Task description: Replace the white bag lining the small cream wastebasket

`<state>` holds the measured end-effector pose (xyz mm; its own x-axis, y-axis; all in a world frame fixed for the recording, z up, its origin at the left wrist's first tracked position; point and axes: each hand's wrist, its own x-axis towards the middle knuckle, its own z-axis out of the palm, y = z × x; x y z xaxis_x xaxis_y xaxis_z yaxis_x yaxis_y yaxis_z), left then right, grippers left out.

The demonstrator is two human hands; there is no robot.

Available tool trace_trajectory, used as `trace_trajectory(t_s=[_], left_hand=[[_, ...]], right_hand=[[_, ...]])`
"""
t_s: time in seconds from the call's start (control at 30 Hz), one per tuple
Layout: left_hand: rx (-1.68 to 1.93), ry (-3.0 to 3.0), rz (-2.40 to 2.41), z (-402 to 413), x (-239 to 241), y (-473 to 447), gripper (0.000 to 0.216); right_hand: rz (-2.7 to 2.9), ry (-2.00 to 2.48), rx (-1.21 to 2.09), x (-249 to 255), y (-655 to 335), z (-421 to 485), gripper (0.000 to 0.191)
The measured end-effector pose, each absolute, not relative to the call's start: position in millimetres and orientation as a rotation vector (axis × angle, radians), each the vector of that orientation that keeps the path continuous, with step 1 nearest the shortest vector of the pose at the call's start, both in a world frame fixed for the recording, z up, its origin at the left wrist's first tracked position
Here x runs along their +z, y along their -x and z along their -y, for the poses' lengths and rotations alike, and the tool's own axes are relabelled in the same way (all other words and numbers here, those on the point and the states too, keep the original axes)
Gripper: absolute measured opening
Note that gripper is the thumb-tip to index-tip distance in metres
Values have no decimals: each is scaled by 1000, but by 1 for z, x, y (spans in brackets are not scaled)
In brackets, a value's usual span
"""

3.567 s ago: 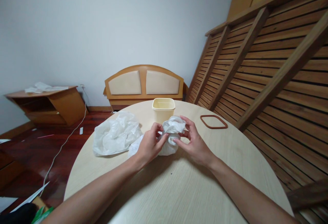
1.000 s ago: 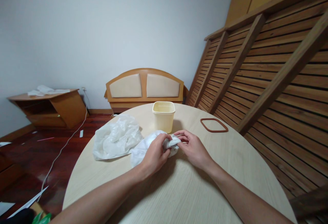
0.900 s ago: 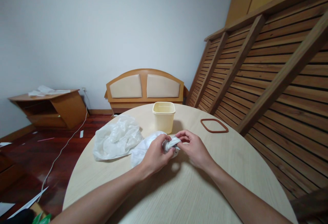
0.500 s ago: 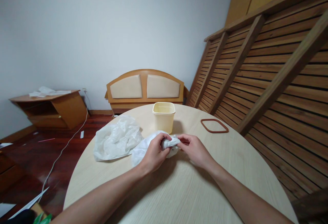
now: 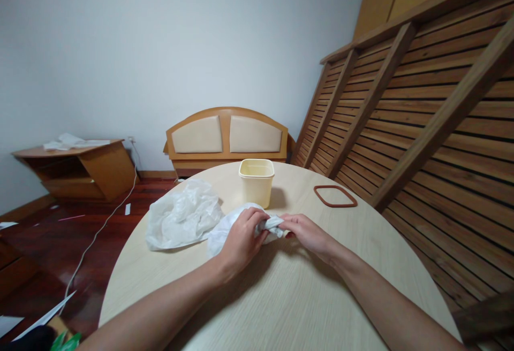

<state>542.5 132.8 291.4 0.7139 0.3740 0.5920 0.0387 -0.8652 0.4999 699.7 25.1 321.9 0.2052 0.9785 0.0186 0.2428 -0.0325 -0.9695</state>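
Observation:
A thin white plastic bag (image 5: pixel 220 231) lies bunched on the table in front of me. My left hand (image 5: pixel 246 233) is closed around its gathered part. With thumb and fingers, my right hand (image 5: pixel 302 231) pinches the twisted end that sticks out to the right. Just behind my hands stands a pale yellow square bin (image 5: pixel 257 184), upright with its top uncovered. To the left, a second crumpled white plastic bag (image 5: pixel 182 217) rests on the tabletop. A brown rounded-square ring (image 5: pixel 335 205) lies flat to the right of the bin.
The round pale wooden table (image 5: pixel 321 297) fills the foreground. Beyond it is a headboard (image 5: pixel 227 155); a slatted wooden frame (image 5: pixel 421 121) leans at the right. At the left are a low cabinet (image 5: pixel 100 172) with papers and a cable (image 5: pixel 96 238) on the floor.
The fingers of my left hand have closed further over the bag. My right hand has turned slightly, its fingers drawn closer together on the twisted end. The bin and ring remain in place.

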Motion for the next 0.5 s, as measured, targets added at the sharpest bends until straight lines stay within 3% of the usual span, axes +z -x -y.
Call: trace_trajectory(t_s=[0.17,0.5], left_hand=[[996,-2441,-264,-133,292,-541,43],[927,-2237,-307,-138,291,-545,25]], right_hand=[[1229,1474,936,317,-703,-28,21],[1215,1471,890,316,-709,-30,29]])
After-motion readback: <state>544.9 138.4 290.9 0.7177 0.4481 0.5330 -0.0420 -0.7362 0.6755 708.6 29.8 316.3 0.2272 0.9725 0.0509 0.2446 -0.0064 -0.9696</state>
